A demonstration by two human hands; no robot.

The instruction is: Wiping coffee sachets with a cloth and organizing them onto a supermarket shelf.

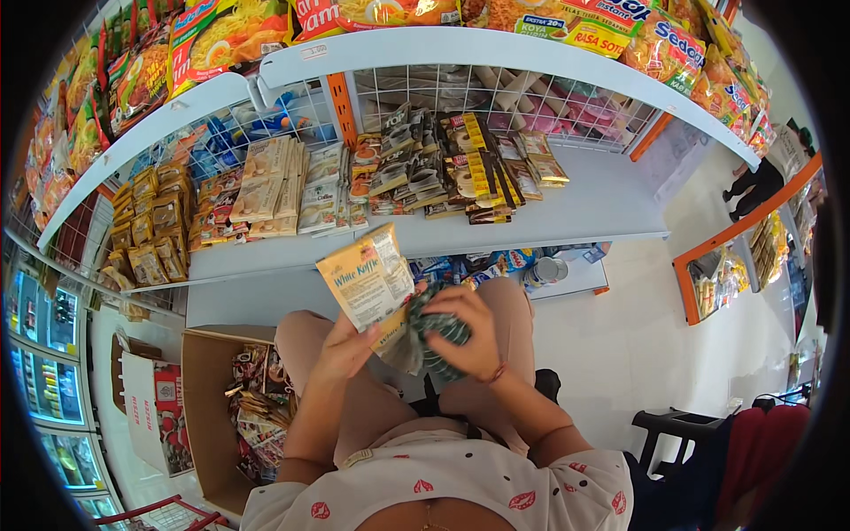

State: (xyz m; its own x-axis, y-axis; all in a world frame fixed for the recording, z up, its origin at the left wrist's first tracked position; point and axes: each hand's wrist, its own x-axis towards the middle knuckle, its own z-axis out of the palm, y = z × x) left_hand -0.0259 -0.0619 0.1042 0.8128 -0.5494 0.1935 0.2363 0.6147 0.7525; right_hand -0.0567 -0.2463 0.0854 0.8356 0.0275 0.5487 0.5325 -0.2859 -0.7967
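My left hand [350, 345] grips the lower edge of white coffee sachets [372, 282], which stand tilted above my lap with their printed back towards me. A dark green patterned cloth [441, 332] is bunched in my right hand [465, 328], against the right side of the sachets. Another part of the sachets shows below, partly hidden by the cloth. On the grey shelf [584, 192] in front of me lie rows of coffee sachets, among them white ones [322, 192], beige ones [269, 179] and dark ones [405, 159].
An open cardboard box [209, 398] of mixed sachets stands by my left leg. Instant noodle packs [226, 40] fill the upper shelf, whose white edge [465, 46] curves overhead. Cans and packs lie on the lower shelf [571, 285]. A black stool [677, 425] and a person [764, 182] are at the right.
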